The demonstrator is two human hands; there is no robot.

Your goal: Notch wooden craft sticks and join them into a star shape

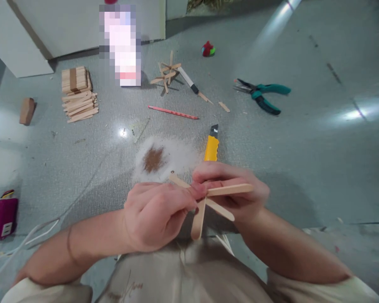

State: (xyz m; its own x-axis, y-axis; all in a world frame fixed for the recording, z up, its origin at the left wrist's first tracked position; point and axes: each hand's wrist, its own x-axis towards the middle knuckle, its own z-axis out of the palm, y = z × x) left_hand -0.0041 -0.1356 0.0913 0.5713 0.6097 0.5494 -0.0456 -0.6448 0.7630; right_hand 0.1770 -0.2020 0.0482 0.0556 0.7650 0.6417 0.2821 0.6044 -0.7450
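I have the sticks (230,190) up in front of the shirt (189,273), just nearer the body than the cutter (211,147); they fan out in several directions from a middle where the fingers meet. My left hand (159,216) has its thumb and forefinger pinched together on them near that middle. My right hand (240,191) is clamped on them from the other side, its fingertips close to the left's. I can't tell whether the sticks are joined or only pressed together there.

The cutter has its dark blade pointing away from me, and its near end is hidden behind the right hand. Left of it lies a white patch with brown powder (153,159) on it. Beyond it to the left are a set square (140,128), a pencil (173,112) and, farther off, two stick stars (167,75) beside a white tool (187,79). Pliers (262,93) sit beyond it to the right. Well to its left I see a stack (76,80) above loose spares (80,106).
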